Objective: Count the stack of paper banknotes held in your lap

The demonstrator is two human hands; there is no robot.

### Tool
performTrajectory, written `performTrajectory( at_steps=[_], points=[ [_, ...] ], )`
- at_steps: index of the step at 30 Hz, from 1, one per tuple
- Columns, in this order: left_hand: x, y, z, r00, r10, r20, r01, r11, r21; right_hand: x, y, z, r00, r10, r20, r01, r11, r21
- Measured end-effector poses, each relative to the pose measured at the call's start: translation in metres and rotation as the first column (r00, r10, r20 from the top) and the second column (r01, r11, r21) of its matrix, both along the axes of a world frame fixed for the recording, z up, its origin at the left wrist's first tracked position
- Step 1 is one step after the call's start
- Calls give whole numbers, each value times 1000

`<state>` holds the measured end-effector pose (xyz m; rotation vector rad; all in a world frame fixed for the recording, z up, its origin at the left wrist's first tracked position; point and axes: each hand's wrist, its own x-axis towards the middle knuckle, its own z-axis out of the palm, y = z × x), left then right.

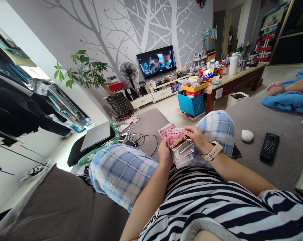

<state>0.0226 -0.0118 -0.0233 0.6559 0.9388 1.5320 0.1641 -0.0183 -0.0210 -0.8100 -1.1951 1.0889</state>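
Observation:
Above my lap I hold a folded stack of banknotes (182,147) between both hands. Pink notes marked 100 fan out at its far side, and mixed brownish and pale notes show their edges nearer to me. My left hand (164,152) is closed around the left side of the stack. On the upper right, the fingers of my right hand (194,136) pinch a pink 100 note (175,136). A cream watch (213,151) is on my right wrist. Both hands are between my knees in blue checked trousers (123,169).
On the grey sofa to my right lie a white mouse (247,135), a black remote control (269,146) and a dark flat device (236,152). A laptop (96,135) and cables (141,139) are to the left. Another person's foot (275,88) rests at right. Ahead stands a cluttered table (254,72).

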Motion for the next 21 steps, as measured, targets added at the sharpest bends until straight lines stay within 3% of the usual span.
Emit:
performTrajectory(
  at_steps=[11,21],
  points=[
    [-3,-7,9,982,-44,-181,55,997,53,0,-2,1,1000,17,-4,-17,1000,-3],
    [-2,-7,8,994,-43,-98,46,998,30,-1,-4,3,999,20,-28,-20,1000,-14]
  ],
)
